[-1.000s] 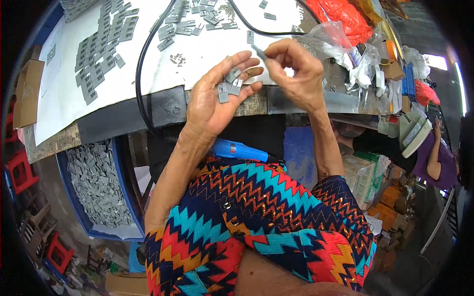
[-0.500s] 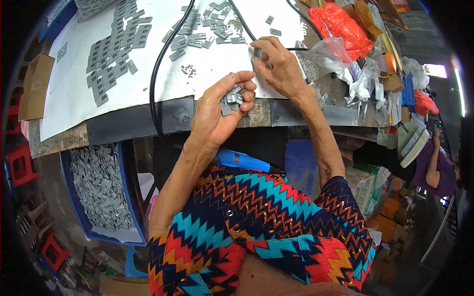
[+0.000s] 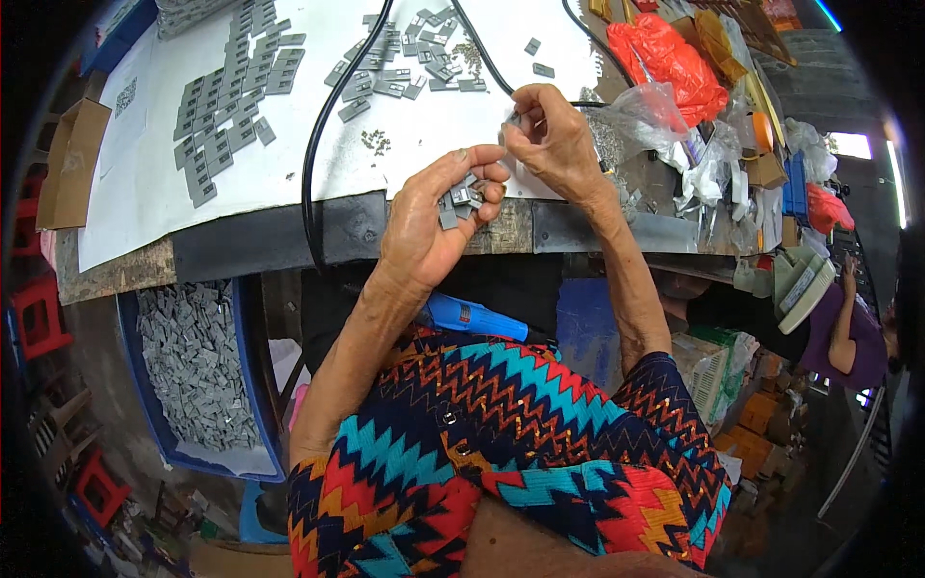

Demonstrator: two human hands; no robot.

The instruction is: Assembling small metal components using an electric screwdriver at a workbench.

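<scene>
The left grip (image 3: pixel 421 214) cups flat gray pieces (image 3: pixel 448 213). Just beside it, the right grip (image 3: pixel 561 146) pinches one. Loose pieces (image 3: pixel 389 89) lie past both on the bench (image 3: pixel 506 228).

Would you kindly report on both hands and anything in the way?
Left hand curled around grey pieces. Right hand pinching another grey piece, mostly hidden. Black cable just beyond right hand.

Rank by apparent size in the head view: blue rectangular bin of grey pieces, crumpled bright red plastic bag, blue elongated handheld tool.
1. Blue rectangular bin
2. Red plastic bag
3. Blue handheld tool
</scene>
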